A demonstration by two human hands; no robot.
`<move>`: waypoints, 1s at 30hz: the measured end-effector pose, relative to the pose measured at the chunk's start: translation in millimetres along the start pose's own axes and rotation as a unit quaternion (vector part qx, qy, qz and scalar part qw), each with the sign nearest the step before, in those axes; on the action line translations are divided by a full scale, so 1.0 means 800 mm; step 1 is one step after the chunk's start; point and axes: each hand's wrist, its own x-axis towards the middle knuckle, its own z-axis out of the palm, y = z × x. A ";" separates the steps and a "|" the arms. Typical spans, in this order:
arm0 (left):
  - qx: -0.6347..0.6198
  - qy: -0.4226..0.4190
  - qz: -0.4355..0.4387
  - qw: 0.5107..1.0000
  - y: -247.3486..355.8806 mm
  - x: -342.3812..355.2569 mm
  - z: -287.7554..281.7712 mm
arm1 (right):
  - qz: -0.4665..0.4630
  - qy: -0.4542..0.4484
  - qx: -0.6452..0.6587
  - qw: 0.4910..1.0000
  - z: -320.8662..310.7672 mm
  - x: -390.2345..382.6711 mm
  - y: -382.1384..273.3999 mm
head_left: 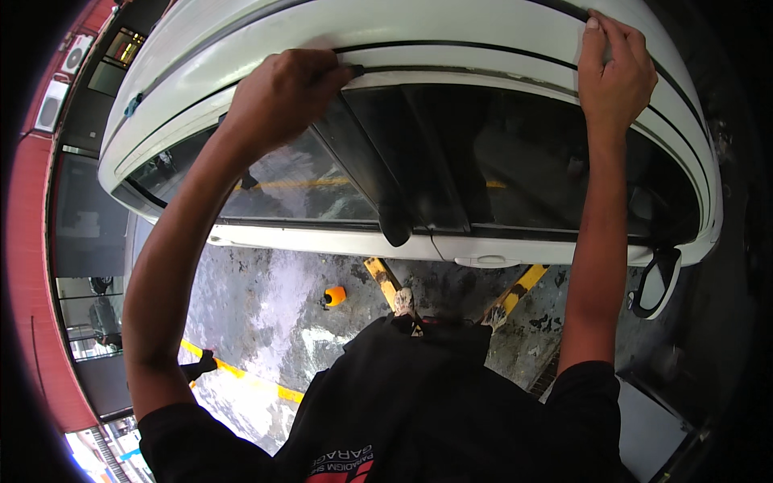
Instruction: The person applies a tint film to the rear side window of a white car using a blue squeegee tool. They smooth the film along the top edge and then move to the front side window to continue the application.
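The person stood right beside a white car (pixel 451 32) and leaned over its side. Both arms reached up to the roof. The left hand (pixel 278 101) was curled into a fist on the edge of the roof, just above the back window (pixel 282 181). It was closed tight around a small dark tool (pixel 355 71), and only the tip of that tool poked out by the thumb. The tip touched the thin black strip (pixel 451 46) that ran along the roof. I could not tell what kind of tool it was, because the hand hid most of it.

The right hand (pixel 613 76) lay on the roof farther toward the front of the car, well apart from the left hand. Its fingers (pixel 594 44) were together and bent a little, pressing down on the black strip. It held nothing.

Under the hands were the dark side windows, and between them stood a black door post (pixel 378 185). Lower down was a white door handle (pixel 487 261). A side mirror (pixel 656 283) stuck out near the front.

The floor (pixel 274 306) was grey, wet and stained, with yellow lines (pixel 241 374) painted on it. A small orange thing (pixel 335 295) sat on the floor near the car. The person wore a black shirt (pixel 419 402).
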 end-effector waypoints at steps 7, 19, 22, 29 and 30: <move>-0.015 0.008 0.046 0.999 0.009 0.015 0.009 | 0.013 -0.019 -0.017 1.000 0.010 -0.005 0.014; -0.042 0.026 0.046 0.998 -0.020 0.000 0.009 | 0.012 -0.001 0.015 1.000 0.010 -0.004 0.011; -0.030 0.034 0.022 0.999 -0.004 -0.001 0.010 | 0.010 -0.001 0.008 1.000 0.008 -0.006 0.011; -0.067 0.056 -0.029 0.996 0.008 -0.007 0.027 | 0.027 -0.003 0.010 1.000 0.007 -0.008 0.005; -0.057 0.051 -0.029 0.997 0.014 -0.006 0.027 | 0.024 -0.001 0.011 1.000 0.007 -0.005 0.005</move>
